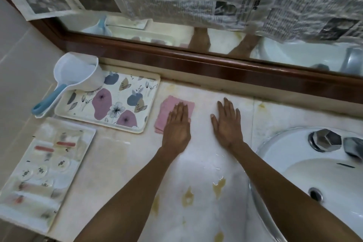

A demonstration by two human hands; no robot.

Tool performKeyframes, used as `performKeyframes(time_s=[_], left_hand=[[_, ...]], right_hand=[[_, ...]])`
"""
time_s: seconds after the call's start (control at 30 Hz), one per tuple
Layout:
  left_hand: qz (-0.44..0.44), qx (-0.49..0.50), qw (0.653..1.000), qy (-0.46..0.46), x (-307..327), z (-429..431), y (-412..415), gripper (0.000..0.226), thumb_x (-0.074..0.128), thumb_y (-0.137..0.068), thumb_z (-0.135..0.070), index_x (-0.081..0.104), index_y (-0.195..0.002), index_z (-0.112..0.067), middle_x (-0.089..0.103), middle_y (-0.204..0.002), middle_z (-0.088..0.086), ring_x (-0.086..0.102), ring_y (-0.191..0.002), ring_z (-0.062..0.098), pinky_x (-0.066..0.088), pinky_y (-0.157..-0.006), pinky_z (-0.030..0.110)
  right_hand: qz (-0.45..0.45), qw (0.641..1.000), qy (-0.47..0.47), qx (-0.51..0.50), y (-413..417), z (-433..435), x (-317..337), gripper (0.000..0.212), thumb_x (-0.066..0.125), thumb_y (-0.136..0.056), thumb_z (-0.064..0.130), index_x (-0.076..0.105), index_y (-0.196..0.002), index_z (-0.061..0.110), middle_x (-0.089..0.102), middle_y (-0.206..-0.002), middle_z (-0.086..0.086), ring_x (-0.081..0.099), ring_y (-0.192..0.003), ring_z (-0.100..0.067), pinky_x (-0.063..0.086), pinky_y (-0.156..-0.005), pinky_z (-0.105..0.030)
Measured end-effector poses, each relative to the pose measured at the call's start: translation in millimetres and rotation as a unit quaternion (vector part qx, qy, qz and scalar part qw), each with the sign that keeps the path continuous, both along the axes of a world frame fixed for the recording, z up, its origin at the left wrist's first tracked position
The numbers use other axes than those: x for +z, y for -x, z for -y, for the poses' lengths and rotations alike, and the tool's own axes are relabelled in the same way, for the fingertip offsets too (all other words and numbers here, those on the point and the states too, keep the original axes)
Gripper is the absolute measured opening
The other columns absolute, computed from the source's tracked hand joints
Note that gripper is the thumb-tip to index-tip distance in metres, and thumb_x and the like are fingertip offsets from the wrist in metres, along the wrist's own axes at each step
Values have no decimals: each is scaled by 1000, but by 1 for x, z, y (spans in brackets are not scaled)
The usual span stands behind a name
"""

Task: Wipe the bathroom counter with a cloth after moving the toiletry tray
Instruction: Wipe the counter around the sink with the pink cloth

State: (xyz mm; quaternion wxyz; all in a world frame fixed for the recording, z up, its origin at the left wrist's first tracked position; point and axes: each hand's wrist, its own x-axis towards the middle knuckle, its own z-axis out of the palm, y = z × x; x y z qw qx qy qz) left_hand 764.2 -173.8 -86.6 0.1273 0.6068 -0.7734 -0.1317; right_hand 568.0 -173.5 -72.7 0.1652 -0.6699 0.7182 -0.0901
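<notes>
Your left hand (177,125), fingers flat, covers half the pink cloth (169,111); your right hand (227,124) lies spread on the counter (117,163); the flowered tray (110,104) holds only a scoop (78,74)

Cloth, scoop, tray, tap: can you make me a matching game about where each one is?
Things:
1. cloth
2. scoop
3. tray
4. tap

Places:
A. on the sink's rim
B. under the left hand
C. left of the cloth, on the counter
D. on the tray's far left corner

Pairs: 1-B, 2-D, 3-C, 4-A
</notes>
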Motion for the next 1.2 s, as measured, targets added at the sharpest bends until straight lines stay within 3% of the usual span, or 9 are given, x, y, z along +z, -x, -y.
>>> performKeyframes(time_s=[0.1, 0.2, 0.4, 0.5, 0.63, 0.77, 0.9, 1.0, 1.2], left_hand=[[-54, 100, 993, 32, -2, 6, -4, 56, 37, -101, -4, 28, -155, 7, 32, -161, 24, 31, -150, 39, 21, -124, 45], [-54, 171, 984, 8, 1, 34, -1, 59, 38, -99, -2, 26, -156, 4, 29, -163, 22, 25, -153, 37, 16, -127, 44], [-15, 185, 983, 2, 8, 104, 15, 55, 33, -98, -7, 37, -152, 0, 43, -153, 22, 31, -149, 38, 24, -124, 44], [-3, 129, 992, 0, 7, 91, 27, 56, 35, -99, -10, 35, -154, 0, 41, -156, 22, 35, -148, 37, 29, -122, 46], [5, -42, 997, -60, 12, 28, 14, 61, 24, -109, -44, 14, -163, -20, 12, -169, 0, 9, -157, 18, 9, -128, 39], [94, -88, 990, -63, 16, 34, -32, 59, 18, -105, -60, 4, -160, -44, -7, -170, -4, -11, -157, 19, -5, -127, 47], [86, 43, 993, -70, 10, 63, -12, 59, 15, -107, -53, 3, -162, -38, -3, -171, 7, -6, -158, 26, -7, -124, 49], [54, 101, 992, -58, 8, 53, 53, 59, 21, -108, -44, 12, -164, -25, 7, -170, 14, 4, -158, 33, -1, -125, 52], [28, -166, 986, -24, 5, -30, 107, 57, 29, -108, -35, 19, -163, -22, 10, -170, 7, 6, -158, 29, 6, -127, 52]], right_hand=[[-6, 1000, 19, -4, -1, -2, -6, 64, 15, -103, 49, 19, -159, 16, 5, -169, -6, 5, -156, -22, 4, -126, -47], [-20, 999, 27, -11, -2, -3, -9, 63, 17, -105, 48, 19, -158, 17, 6, -169, -6, 6, -156, -22, 6, -126, -47], [-39, 998, 34, -18, -2, -2, -13, 60, 20, -105, 47, 22, -157, 18, 10, -168, -6, 10, -155, -22, 7, -126, -46], [-42, 998, 40, -24, -2, -2, -15, 59, 24, -105, 47, 25, -156, 18, 13, -168, -6, 12, -155, -22, 7, -126, -46], [-34, 998, 45, -18, 0, -3, -12, 58, 23, -104, 46, 26, -155, 18, 15, -167, -7, 14, -154, -23, 9, -126, -47], [15, 999, 38, -4, 3, -1, -10, 62, 20, -103, 48, 25, -156, 18, 13, -168, -6, 11, -155, -22, 7, -126, -47], [111, 993, 39, 9, 21, -7, -2, 54, 29, -106, 41, 34, -153, 17, 19, -167, -4, 13, -155, -19, 7, -126, -41], [139, 985, 92, -44, 53, -24, 10, 42, 39, -105, 32, 48, -143, 16, 37, -159, -4, 29, -149, -21, 20, -124, -41], [55, 971, 146, -182, 139, -64, 21, 36, 41, -101, 25, 55, -130, 10, 51, -146, -12, 43, -137, -29, 31, -115, -46]])
